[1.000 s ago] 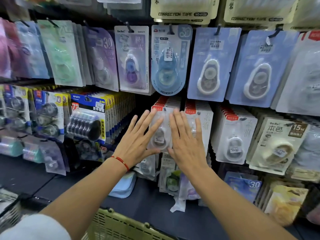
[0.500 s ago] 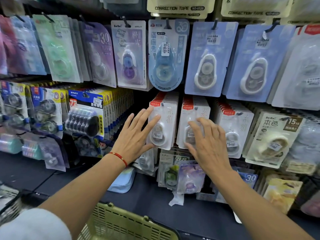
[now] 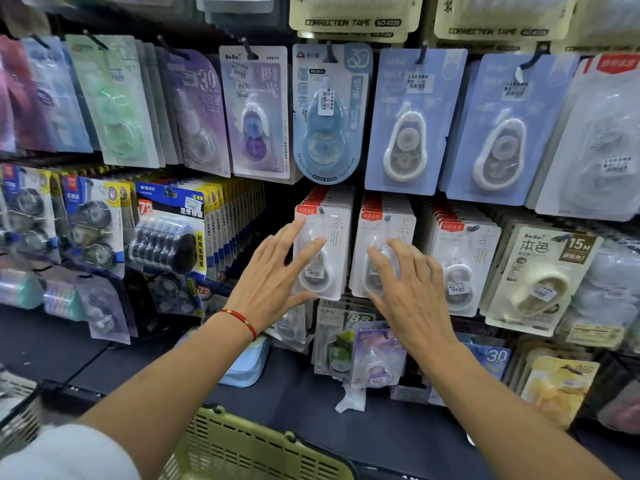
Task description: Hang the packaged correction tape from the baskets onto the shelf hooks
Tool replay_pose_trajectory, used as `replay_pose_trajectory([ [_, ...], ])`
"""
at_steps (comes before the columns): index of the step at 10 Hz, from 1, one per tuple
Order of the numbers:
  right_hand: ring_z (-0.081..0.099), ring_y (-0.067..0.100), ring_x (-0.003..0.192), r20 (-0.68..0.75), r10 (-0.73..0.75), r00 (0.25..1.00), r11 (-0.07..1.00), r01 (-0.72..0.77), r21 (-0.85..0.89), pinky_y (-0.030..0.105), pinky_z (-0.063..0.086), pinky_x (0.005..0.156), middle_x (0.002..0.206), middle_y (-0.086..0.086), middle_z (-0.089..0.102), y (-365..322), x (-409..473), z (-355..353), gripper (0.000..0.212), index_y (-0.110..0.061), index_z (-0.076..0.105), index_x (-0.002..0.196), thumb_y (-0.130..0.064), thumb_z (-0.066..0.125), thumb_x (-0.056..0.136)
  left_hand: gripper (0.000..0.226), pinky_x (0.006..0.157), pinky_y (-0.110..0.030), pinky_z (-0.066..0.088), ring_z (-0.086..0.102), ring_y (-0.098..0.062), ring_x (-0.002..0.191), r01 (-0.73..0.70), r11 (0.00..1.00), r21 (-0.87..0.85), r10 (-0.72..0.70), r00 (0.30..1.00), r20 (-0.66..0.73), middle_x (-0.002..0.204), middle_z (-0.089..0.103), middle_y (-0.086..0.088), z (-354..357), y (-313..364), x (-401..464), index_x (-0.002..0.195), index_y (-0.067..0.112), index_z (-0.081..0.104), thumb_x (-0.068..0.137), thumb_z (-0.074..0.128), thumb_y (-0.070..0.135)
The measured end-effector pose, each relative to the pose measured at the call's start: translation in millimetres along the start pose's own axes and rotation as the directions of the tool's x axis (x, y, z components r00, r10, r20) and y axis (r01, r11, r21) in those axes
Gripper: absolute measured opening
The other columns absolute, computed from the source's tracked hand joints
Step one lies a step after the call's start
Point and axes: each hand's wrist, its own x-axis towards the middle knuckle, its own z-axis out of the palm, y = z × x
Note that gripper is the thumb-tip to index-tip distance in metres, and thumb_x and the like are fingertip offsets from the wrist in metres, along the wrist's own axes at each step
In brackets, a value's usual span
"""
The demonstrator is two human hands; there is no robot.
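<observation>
Three rows of white correction tape packs with red corner labels hang on shelf hooks at mid height. My left hand (image 3: 277, 278), a red string at its wrist, lies flat with straight fingers on the front pack of the left row (image 3: 327, 237). On the front pack of the middle row (image 3: 384, 233), my right hand (image 3: 412, 292) presses with spread fingers. The third row (image 3: 467, 258) hangs untouched to the right. Neither hand holds a pack. The rim of a green basket (image 3: 249, 441) shows at the bottom edge.
Blue and purple correction tape cards (image 3: 412, 119) hang in the row above. Black multi-roll packs (image 3: 166, 233) hang to the left, a beige pack (image 3: 543, 271) to the right. Smaller packs (image 3: 374, 355) stand on the dark shelf ledge (image 3: 294, 393) below. A metal basket (image 3: 17, 410) sits bottom left.
My right hand slid from beside the left hand to the middle row of packs. My left hand stayed on the left row. The view moved closer to the shelf.
</observation>
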Motion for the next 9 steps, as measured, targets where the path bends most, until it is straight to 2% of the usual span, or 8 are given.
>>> replay_pose_trajectory([
  [1, 0.049, 0.032, 0.129, -0.003, -0.007, 1.000, 1.000, 0.007, -0.017, 0.047, 0.040, 0.103, 0.144, 0.016, 0.054, -1, 1, 3, 0.081, -0.014, 0.056, 0.146, -0.031, 0.091, 0.075, 0.105, 0.120, -0.054, 0.039, 0.035, -0.040, 0.151, 0.007, 1.000, -0.007, -0.007, 1.000, 0.000, 0.170, 0.018, -0.024, 0, 2, 2, 0.160, 0.024, 0.027, 0.078, 0.086, 0.049],
  [2, 0.054, 0.031, 0.127, -0.014, -0.029, 0.999, 0.999, 0.029, -0.037, 0.047, 0.041, 0.102, 0.143, 0.014, 0.055, -1, 1, 5, 0.079, -0.012, 0.053, 0.148, -0.031, 0.086, 0.079, 0.103, 0.120, -0.052, 0.039, 0.036, -0.040, 0.150, 0.000, 1.000, 0.002, 0.000, 1.000, -0.012, 0.169, 0.019, -0.024, 2, 2, 2, 0.160, 0.023, 0.029, 0.078, 0.086, 0.050],
  [4, 0.054, 0.033, 0.132, 0.075, -0.036, 0.997, 0.999, 0.038, -0.022, 0.049, 0.043, 0.102, 0.150, 0.015, 0.050, -1, 0, 5, 0.096, -0.013, 0.046, 0.155, -0.038, 0.091, 0.073, 0.104, 0.119, -0.051, 0.039, 0.034, -0.038, 0.149, 0.002, 1.000, 0.015, -0.002, 0.999, -0.039, 0.169, 0.019, -0.023, 5, 1, 2, 0.159, 0.022, 0.031, 0.076, 0.086, 0.050],
  [6, 0.052, 0.034, 0.133, 0.085, -0.045, 0.995, 0.999, 0.044, 0.005, 0.050, 0.043, 0.104, 0.150, 0.016, 0.049, 1, -6, -2, 0.093, -0.014, 0.046, 0.155, -0.032, 0.090, 0.075, 0.100, 0.122, -0.051, 0.036, 0.031, -0.040, 0.152, 0.014, 1.000, -0.016, -0.014, 1.000, -0.001, 0.170, 0.016, -0.022, 1, 3, 2, 0.161, 0.024, 0.031, 0.079, 0.080, 0.054],
  [7, 0.056, 0.033, 0.129, 0.062, -0.043, 0.997, 0.994, 0.037, 0.100, 0.048, 0.044, 0.105, 0.144, 0.014, 0.056, 2, -11, -18, 0.078, -0.012, 0.054, 0.148, -0.024, 0.087, 0.079, 0.098, 0.123, -0.054, 0.035, 0.029, -0.042, 0.154, 0.048, 0.997, -0.061, -0.046, 0.999, 0.029, 0.170, 0.017, -0.023, -14, 14, 1, 0.161, 0.021, 0.037, 0.080, 0.085, 0.049],
  [8, 0.059, 0.027, 0.121, -0.031, 0.005, 1.000, 0.944, 0.006, 0.329, 0.042, 0.040, 0.107, 0.124, 0.004, 0.068, 9, -28, -46, 0.046, -0.012, 0.067, 0.130, -0.009, 0.078, 0.085, 0.084, 0.123, -0.052, 0.035, 0.032, -0.037, 0.153, 0.098, 0.975, -0.202, -0.113, 0.991, -0.065, 0.166, 0.028, -0.018, -35, 34, -13, 0.158, 0.017, 0.041, 0.088, 0.079, 0.042],
  [9, 0.065, 0.014, 0.110, 0.020, 0.242, 0.970, 0.745, -0.199, 0.637, 0.027, 0.045, 0.102, 0.113, -0.012, 0.070, 25, -45, -100, 0.032, -0.025, 0.071, 0.116, -0.011, 0.068, 0.088, 0.055, 0.119, -0.040, 0.039, 0.047, -0.024, 0.142, 0.001, 0.930, -0.368, -0.114, 0.952, -0.286, 0.151, 0.050, -0.003, -81, 52, -30, 0.147, 0.016, 0.053, 0.098, 0.066, 0.037],
])
